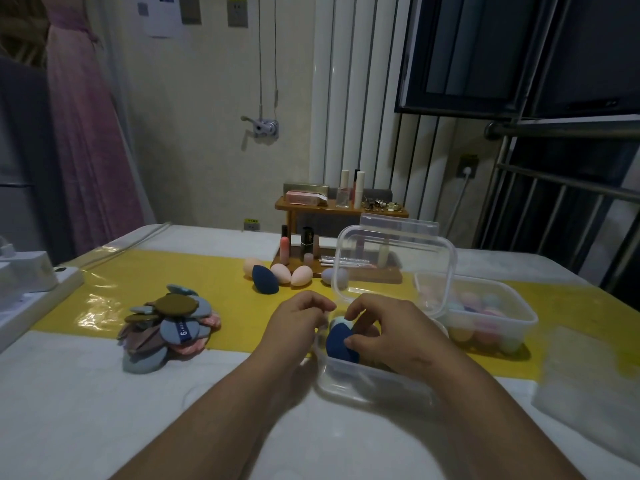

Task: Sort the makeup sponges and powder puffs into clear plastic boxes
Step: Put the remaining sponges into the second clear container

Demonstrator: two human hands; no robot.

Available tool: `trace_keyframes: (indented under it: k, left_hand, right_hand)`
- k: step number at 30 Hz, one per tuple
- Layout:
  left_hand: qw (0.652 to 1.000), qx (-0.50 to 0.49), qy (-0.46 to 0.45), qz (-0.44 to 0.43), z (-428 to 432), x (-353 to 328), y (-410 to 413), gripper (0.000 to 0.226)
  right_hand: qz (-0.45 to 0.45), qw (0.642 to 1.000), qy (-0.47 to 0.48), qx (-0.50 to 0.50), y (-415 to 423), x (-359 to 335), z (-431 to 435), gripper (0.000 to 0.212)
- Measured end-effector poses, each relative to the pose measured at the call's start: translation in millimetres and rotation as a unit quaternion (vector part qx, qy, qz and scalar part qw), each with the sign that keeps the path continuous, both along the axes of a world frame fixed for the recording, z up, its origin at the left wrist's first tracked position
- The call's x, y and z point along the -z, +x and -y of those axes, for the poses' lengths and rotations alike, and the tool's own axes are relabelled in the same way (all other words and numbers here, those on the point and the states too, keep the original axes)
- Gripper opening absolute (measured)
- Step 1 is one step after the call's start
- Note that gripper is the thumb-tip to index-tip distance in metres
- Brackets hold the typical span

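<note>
A clear plastic box (360,382) stands in front of me with its hinged lid (394,265) raised. My right hand (391,336) reaches into it, fingers closed on a dark blue makeup sponge (337,342); a pale one lies just behind. My left hand (299,322) rests at the box's left rim, fingers curled, and whether it grips the rim is unclear. Several loose sponges (280,273), peach, pink, navy and lilac, lie further back on the yellow strip. A heap of flat powder puffs (169,327) sits to the left. A second clear box (491,317) on the right holds pastel sponges.
A wooden cosmetics rack (341,237) with bottles and lipsticks stands behind the sponges. A white power strip (31,289) lies at the table's left edge. Folded clear plastic (588,379) rests at the right. A metal bed frame (568,188) and window are beyond.
</note>
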State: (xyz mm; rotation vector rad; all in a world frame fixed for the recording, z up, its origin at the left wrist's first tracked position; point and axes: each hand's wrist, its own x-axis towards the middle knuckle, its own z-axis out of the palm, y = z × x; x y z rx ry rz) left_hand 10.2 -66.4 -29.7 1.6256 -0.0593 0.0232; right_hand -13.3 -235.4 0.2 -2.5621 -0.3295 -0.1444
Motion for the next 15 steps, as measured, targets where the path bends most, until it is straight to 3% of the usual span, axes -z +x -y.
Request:
trace_keyframes:
  k: [15]
  left_hand:
    - [1.0,-0.004,0.005,0.011,1.0,2.6,2.5,0.027]
  right_hand:
    - [-0.013,0.999,-0.047,-0.02,1.2,-3.3,-2.9,0.008]
